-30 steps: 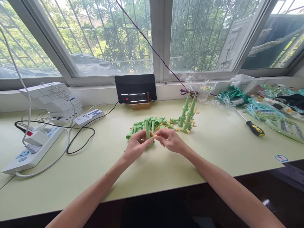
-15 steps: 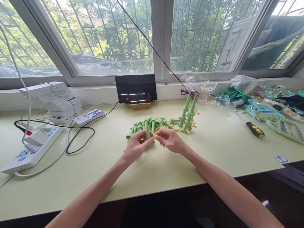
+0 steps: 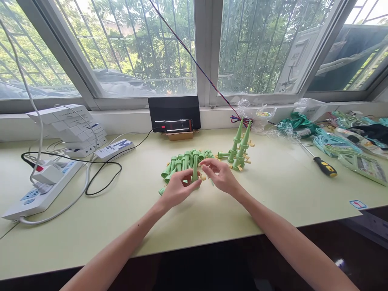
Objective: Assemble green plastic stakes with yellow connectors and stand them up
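Green spike stands upright, gripped by left hand; right hand just beside seems loosely open

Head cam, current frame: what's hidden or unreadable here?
- Base of the green spike held in the left hand: hidden by its fingers, head view.
- Whether the right hand pinches a small yellow part: too small, and behind its fingers.
- Phone screen and print on the box stack: too small to read.
- Green packets: cut off by the right edge.
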{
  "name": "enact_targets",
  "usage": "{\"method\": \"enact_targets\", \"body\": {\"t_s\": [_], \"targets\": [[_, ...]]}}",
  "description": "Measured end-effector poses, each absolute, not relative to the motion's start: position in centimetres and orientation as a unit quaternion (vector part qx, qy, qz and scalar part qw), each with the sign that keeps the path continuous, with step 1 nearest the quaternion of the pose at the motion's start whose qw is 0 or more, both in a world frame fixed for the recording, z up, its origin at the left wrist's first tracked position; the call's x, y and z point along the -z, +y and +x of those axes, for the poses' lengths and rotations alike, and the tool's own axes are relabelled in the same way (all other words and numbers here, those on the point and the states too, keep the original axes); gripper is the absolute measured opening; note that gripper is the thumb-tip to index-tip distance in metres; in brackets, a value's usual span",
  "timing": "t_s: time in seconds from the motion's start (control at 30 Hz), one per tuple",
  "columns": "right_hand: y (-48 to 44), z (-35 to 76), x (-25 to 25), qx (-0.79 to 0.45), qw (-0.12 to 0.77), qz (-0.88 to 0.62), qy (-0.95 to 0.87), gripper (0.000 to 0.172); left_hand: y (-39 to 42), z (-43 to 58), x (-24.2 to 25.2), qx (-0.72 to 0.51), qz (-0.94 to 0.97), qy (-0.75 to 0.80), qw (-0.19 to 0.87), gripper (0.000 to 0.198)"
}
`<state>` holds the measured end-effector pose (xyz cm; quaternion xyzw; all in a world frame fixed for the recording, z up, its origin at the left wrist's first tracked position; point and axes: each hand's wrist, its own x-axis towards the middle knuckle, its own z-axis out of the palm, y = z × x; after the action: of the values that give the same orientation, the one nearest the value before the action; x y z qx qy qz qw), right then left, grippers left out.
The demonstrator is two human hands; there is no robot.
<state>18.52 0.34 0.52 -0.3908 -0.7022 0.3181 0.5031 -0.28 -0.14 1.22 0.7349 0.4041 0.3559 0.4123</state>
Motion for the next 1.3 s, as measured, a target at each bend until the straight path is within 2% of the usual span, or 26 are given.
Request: {"method": "enact_targets", "body": {"t_s": [0.27,0.67,1.03,1.3], "targets": [[0.5,18.4,-0.3,-0.344,0.495,-0.372,-0.706,0.025,-0.3,-0.2,-0.7,-0.299,0.788,0.400,0.359,0.026],[0.0,18.2,-0.4,-0.326,0.485,-0.353,-0.731,0.024,-0.3,0.1,-0.5,-0.324,0.801,0.390,0.318,0.017],[-0.1,18.9,-0.6,-0.229,0.496,-0.401,-0.736,0.021,-0.4,0.1,-0.4,-0.377,0.779,0.428,0.259,0.025],[-1.3,21.9,-2.1,-0.098,0.411,-0.476,-0.771,0.024,-0.4,0.0,0.3,-0.369,0.815,0.404,0.192,0.012]]}}
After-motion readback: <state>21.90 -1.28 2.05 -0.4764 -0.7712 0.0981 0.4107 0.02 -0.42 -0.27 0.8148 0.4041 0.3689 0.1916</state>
